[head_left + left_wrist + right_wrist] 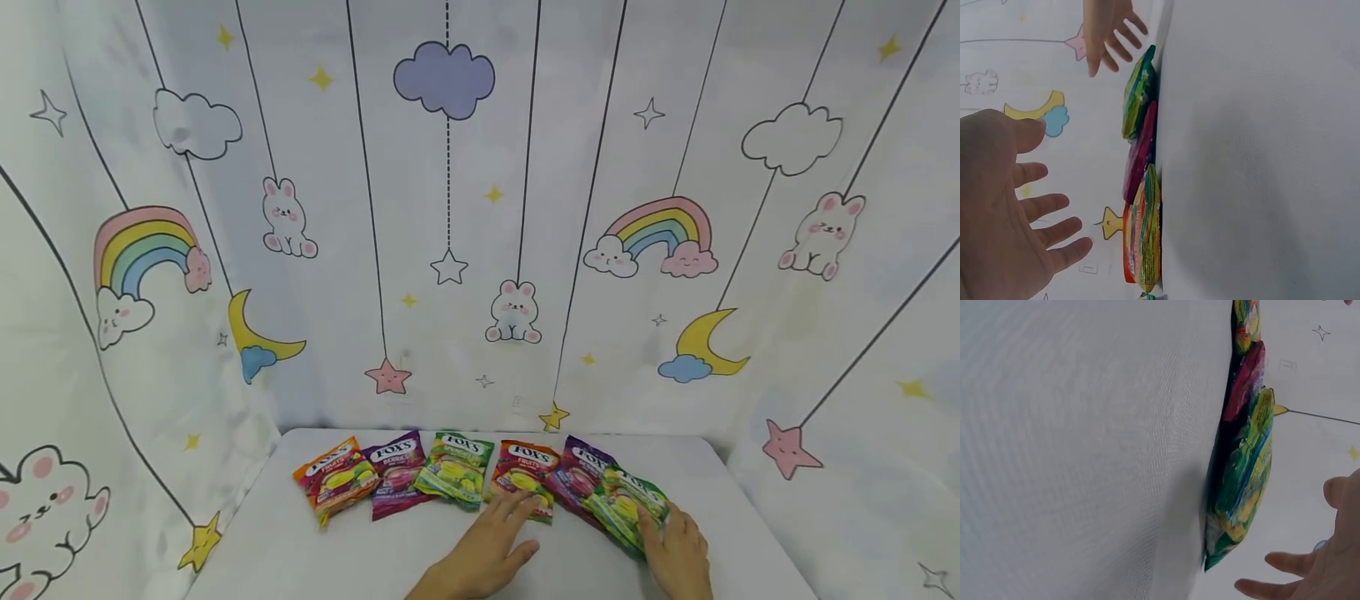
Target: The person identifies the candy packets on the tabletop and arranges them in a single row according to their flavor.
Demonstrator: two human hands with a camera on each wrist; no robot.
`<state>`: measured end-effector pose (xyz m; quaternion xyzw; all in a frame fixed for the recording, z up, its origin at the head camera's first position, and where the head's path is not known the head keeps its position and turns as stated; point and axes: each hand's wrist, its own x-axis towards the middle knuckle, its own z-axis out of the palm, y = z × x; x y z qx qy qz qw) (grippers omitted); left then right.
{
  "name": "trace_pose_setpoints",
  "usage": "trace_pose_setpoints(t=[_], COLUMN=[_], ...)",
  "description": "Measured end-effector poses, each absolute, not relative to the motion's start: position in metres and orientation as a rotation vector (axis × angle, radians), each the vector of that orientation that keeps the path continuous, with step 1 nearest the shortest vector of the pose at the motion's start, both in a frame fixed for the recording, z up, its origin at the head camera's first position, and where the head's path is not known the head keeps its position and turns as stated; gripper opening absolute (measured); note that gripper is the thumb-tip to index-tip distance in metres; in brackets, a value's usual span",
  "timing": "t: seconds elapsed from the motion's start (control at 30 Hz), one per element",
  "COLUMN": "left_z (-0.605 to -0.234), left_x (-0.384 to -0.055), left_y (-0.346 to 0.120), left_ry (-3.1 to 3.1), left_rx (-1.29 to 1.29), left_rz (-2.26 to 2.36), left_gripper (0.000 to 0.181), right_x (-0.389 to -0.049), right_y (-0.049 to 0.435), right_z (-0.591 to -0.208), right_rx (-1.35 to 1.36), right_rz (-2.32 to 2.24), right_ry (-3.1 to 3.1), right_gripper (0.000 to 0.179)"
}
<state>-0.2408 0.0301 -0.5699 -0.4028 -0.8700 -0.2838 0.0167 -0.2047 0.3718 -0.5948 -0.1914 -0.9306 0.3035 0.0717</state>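
Six candy bags would be too exact, so: several FOX'S candy bags lie in a row on the white table [315, 571]. My left hand [487, 546] hovers in front of the right-hand orange fruits bag [525, 462]; its fingers [1047, 206] are spread and hold nothing. Beside the green bag [626, 500] at the right end is my right hand [675, 554], overlapping its edge in the head view. The right wrist view shows that hand's loosely extended fingers [1291, 564] apart from the green bag [1244, 481]. A purple berries bag [581, 471] lies partly under the green one.
Further left lie another orange fruits bag [337, 479], a purple berries bag [397, 475] and a green bag [455, 471]. Behind the table hangs a white backdrop [442, 333] printed with rabbits, stars, clouds and rainbows.
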Motion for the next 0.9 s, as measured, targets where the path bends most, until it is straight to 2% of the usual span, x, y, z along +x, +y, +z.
trace_pose_setpoints(t=[0.9], left_z=[-0.566], left_x=[-0.231], left_y=[0.056], left_ry=[-2.689], left_rx=[-1.314], left_rz=[-1.029], left_gripper=[0.058], right_x=[-0.204], right_y=[0.370], right_z=[-0.598], right_rx=[-0.657], right_rz=[0.977], right_ry=[-2.681], right_gripper=[0.090])
